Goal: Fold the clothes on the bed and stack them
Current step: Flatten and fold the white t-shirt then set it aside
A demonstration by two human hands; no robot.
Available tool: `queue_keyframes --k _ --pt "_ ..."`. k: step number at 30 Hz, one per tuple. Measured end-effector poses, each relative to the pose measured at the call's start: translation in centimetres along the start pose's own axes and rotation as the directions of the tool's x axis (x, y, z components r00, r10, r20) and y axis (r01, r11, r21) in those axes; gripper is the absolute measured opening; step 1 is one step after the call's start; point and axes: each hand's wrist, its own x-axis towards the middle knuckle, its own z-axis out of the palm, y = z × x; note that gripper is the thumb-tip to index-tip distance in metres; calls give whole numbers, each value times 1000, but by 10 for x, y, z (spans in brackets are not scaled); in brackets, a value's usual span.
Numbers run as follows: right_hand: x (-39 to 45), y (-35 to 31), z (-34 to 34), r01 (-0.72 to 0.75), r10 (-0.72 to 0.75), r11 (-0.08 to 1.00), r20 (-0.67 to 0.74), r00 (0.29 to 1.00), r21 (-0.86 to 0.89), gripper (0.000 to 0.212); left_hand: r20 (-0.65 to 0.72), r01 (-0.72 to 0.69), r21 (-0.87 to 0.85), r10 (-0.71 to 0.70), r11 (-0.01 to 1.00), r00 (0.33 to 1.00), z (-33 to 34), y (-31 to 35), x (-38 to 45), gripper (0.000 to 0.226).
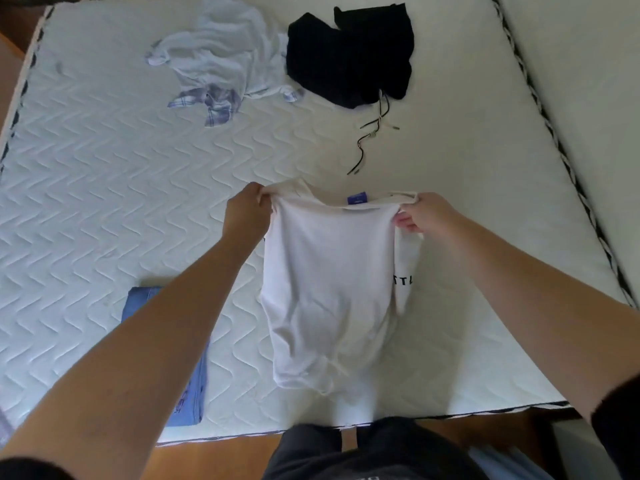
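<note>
A white T-shirt [329, 282] with a blue neck label hangs in the air over the near part of the mattress [104, 168], folded lengthwise. My left hand [247, 211] grips its top left corner and my right hand [420, 213] pinches its top right corner. Dark letters show on a flap at the shirt's right side. A folded blue denim garment [192, 386] lies on the mattress at the near left, partly hidden by my left forearm.
A crumpled pale blue and plaid shirt [221, 60] lies at the far middle of the mattress. Beside it to the right is a heap of black clothing [353, 53] with loose drawstrings [374, 133]. Wooden floor [214, 459] runs along the mattress's near edge.
</note>
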Motion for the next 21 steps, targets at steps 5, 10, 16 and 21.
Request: queue_keyframes --k 5,10,16,21 --pt "29 -2 10 84 -86 992 18 996 93 23 23 -92 -41 93 995 995 29 -8 22 26" --pt "40 54 45 30 -37 998 134 990 52 56 271 -92 -3 90 996 958 80 -53 -16 46" --pt "21 155 111 -44 78 991 280 957 -125 55 542 -205 158 89 966 836 145 -107 -93 52" --pt "-22 240 145 114 118 837 379 918 -535 57 696 -245 294 -31 924 718 183 -148 -162 59"
